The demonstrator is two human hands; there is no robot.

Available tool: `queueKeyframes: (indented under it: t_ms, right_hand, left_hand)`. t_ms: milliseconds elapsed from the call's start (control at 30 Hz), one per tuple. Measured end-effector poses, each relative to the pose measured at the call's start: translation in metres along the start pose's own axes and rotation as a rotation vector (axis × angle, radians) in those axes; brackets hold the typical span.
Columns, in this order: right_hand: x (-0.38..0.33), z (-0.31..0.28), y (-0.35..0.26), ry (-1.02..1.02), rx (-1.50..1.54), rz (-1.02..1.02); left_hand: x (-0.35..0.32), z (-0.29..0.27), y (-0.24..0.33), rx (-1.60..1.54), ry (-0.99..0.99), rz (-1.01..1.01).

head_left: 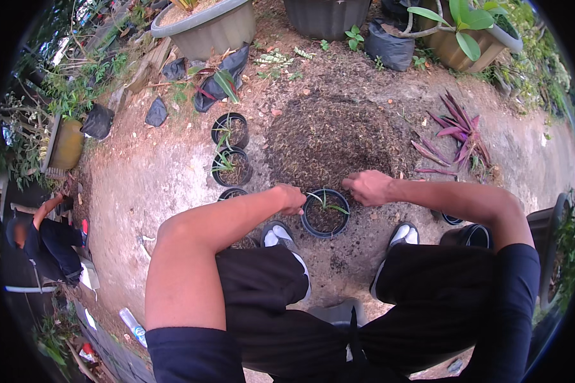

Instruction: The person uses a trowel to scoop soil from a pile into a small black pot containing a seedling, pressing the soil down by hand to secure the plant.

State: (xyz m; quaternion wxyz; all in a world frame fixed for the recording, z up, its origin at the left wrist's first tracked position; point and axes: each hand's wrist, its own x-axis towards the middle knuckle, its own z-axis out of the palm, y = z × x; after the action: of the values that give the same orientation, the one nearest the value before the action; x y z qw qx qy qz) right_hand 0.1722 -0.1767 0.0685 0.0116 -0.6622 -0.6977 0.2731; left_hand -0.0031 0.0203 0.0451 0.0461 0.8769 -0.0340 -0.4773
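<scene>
A round black pot (326,234) stands between my feet, filled with dark soil. From its middle grows a small plant (326,205) with narrow green leaves, one pale leaf reaching toward my left hand (290,199). That hand is at the pot's left rim, fingers closed; whether they pinch the leaf or the rim is hidden. My right hand (368,187) hovers past the pot's right rim, at the near edge of a broad heap of dark, crumbly soil mix (332,137). Its fingers are curled together, and what they hold, if anything, cannot be seen.
Black pots with similar plants (230,130) line up to the left, partly behind my left arm. Uprooted purple-leaved plants (463,131) lie at right. Large planters (214,32) stand at the back. A plastic bottle (133,325) lies lower left; another person (51,246) sits far left.
</scene>
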Motion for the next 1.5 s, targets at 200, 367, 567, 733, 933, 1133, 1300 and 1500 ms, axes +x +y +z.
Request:
queueKeyframes:
  t_ms: [200, 367, 567, 733, 933, 1133, 1300, 1500]
  right_hand:
    - [-0.005, 0.009, -0.043, -0.304, -0.347, -0.511]
    - [-0.021, 0.054, -0.026, -0.170, -0.523, -0.560]
    - [-0.022, 0.055, -0.035, -0.220, -0.610, -0.498]
    - [-0.015, 0.050, -0.036, -0.168, -0.611, -0.560]
    - [-0.020, 0.033, -0.026, 0.086, -0.382, -0.482]
    - [-0.021, 0.018, -0.018, 0.280, -0.322, -0.673]
    - [-0.025, 0.028, -0.054, 0.193, -0.326, -0.826]
    - [-0.019, 0.047, -0.039, 0.127, -0.412, -0.438]
  left_hand:
    - [-0.002, 0.005, -0.004, -0.050, 0.017, 0.015]
    - [-0.001, 0.014, -0.007, -0.079, 0.053, 0.009]
    - [0.000, 0.006, -0.003, -0.033, 0.042, 0.021]
    - [-0.001, 0.002, -0.004, -0.025, 0.002, 0.025]
    - [-0.004, 0.009, -0.008, -0.064, 0.037, 0.030]
    - [-0.003, 0.004, -0.005, -0.054, -0.002, 0.023]
    - [-0.005, 0.007, -0.006, -0.070, 0.043, 0.017]
    - [-0.009, 0.004, -0.003, -0.062, 0.022, 0.018]
